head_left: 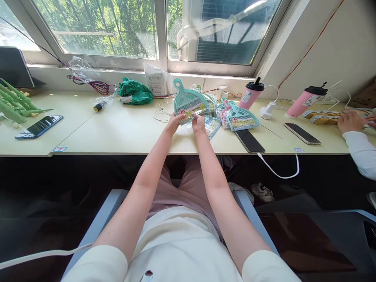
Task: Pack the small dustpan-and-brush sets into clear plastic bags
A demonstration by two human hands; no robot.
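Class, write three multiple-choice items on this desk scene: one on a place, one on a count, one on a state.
1. Where does the dark phone with the white cable lie?
A. right of the hands
B. on the windowsill
C. on the chair

2. How many pink tumblers with black lids stand on the desk?
A. one
B. two
C. four

3. How is the teal plastic dustpan set held?
A. by both hands
B. by one hand
C. untouched

Key: 1 A, it lies near the desk edge; 2 B, one upright, one leaning; 3 A, left hand and right hand grip its lower edge.
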